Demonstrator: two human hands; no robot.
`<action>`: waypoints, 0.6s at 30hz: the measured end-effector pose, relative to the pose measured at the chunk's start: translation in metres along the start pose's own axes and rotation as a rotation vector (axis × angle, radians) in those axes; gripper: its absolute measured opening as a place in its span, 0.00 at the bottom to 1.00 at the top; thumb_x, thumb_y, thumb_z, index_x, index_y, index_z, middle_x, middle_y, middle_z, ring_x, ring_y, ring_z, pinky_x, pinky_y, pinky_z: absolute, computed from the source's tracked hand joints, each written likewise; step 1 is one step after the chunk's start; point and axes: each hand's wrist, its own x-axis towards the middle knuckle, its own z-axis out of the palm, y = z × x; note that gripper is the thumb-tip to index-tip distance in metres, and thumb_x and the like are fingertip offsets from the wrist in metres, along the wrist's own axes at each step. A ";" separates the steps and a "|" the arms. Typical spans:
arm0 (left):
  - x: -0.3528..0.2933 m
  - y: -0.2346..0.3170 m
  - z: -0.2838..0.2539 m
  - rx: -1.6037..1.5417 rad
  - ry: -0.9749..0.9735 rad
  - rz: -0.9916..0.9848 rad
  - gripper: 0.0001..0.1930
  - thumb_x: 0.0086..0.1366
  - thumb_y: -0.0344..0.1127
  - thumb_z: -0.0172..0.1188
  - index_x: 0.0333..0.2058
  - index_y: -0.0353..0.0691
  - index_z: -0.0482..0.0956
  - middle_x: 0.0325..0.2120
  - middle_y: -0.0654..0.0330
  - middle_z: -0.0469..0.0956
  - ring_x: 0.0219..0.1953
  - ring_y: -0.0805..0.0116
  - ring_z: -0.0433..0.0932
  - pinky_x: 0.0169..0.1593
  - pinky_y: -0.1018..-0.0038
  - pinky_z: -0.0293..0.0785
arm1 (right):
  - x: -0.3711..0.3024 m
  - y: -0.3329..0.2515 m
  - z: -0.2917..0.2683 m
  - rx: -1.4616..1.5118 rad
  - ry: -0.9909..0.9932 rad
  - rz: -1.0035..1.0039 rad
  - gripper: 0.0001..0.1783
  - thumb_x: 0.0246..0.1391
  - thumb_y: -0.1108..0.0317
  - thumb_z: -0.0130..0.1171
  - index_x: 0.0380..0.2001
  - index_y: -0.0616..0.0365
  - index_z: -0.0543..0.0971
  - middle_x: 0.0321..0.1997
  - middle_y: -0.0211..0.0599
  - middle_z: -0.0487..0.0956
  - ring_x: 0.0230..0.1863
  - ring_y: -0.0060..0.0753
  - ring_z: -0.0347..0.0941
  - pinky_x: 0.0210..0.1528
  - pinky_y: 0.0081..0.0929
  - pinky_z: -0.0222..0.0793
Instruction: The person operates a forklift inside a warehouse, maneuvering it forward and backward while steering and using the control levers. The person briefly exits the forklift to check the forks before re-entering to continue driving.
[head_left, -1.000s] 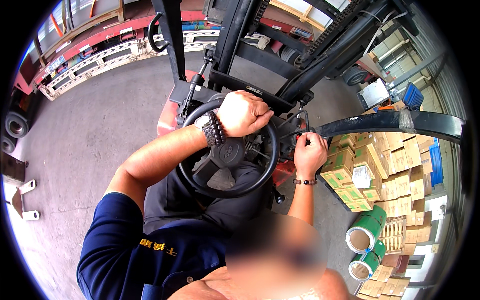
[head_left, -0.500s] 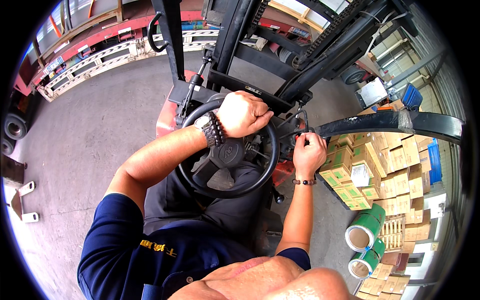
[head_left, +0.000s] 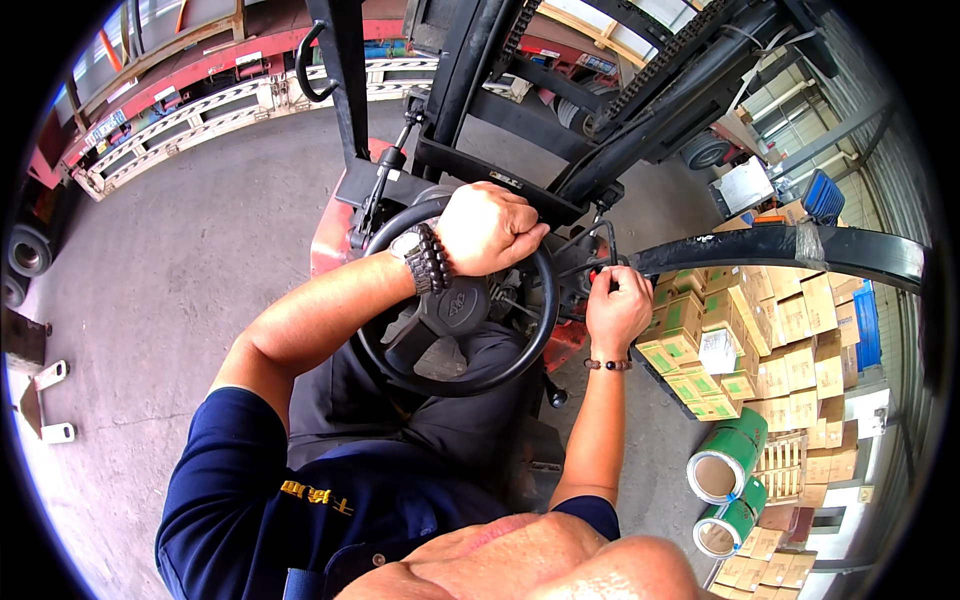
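Left hand [head_left: 488, 230] is clenched round the upper part of the black steering wheel [head_left: 460, 385], which sits above the lap [head_left: 330, 410]; right hand [head_left: 619, 308]'s got a red-topped lever [head_left: 595, 276] just beside it.

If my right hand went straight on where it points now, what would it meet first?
Most likely the bent black rod just beyond the right hand, though depth is unclear in this single view.

Stacked cardboard boxes [head_left: 800, 350] stand near two green cylinders [head_left: 740, 436] and a slatted wooden pallet [head_left: 781, 464].
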 end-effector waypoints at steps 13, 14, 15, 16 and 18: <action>-0.002 0.000 -0.001 -0.002 0.008 0.003 0.17 0.71 0.40 0.70 0.23 0.40 0.81 0.22 0.55 0.82 0.30 0.47 0.85 0.40 0.54 0.82 | 0.000 -0.003 -0.001 0.005 -0.008 -0.003 0.06 0.57 0.71 0.72 0.27 0.55 0.84 0.33 0.34 0.89 0.37 0.51 0.83 0.42 0.47 0.79; -0.002 0.000 -0.001 -0.002 0.008 0.004 0.17 0.71 0.40 0.70 0.24 0.40 0.81 0.23 0.55 0.83 0.31 0.47 0.86 0.40 0.54 0.82 | 0.000 -0.003 -0.001 0.007 -0.006 -0.005 0.06 0.57 0.71 0.72 0.27 0.55 0.84 0.33 0.34 0.89 0.36 0.51 0.83 0.42 0.47 0.79; -0.002 0.000 -0.001 -0.001 0.007 0.006 0.17 0.71 0.40 0.70 0.24 0.40 0.81 0.23 0.55 0.83 0.31 0.47 0.86 0.40 0.54 0.82 | 0.000 -0.003 -0.002 0.008 -0.004 -0.007 0.06 0.57 0.71 0.72 0.27 0.55 0.84 0.33 0.34 0.89 0.36 0.51 0.83 0.42 0.47 0.79; -0.001 0.000 -0.001 -0.001 0.007 0.007 0.17 0.71 0.40 0.70 0.24 0.40 0.82 0.23 0.55 0.83 0.31 0.47 0.86 0.40 0.54 0.82 | 0.000 -0.003 -0.003 0.009 -0.002 -0.007 0.06 0.57 0.71 0.72 0.28 0.55 0.84 0.34 0.35 0.89 0.37 0.51 0.83 0.42 0.48 0.79; 0.000 -0.001 0.000 0.000 0.005 0.008 0.16 0.71 0.40 0.70 0.24 0.40 0.82 0.23 0.55 0.83 0.31 0.47 0.86 0.40 0.54 0.83 | -0.002 -0.004 -0.004 0.012 -0.001 -0.007 0.06 0.58 0.71 0.72 0.29 0.55 0.84 0.35 0.36 0.89 0.39 0.52 0.83 0.43 0.48 0.79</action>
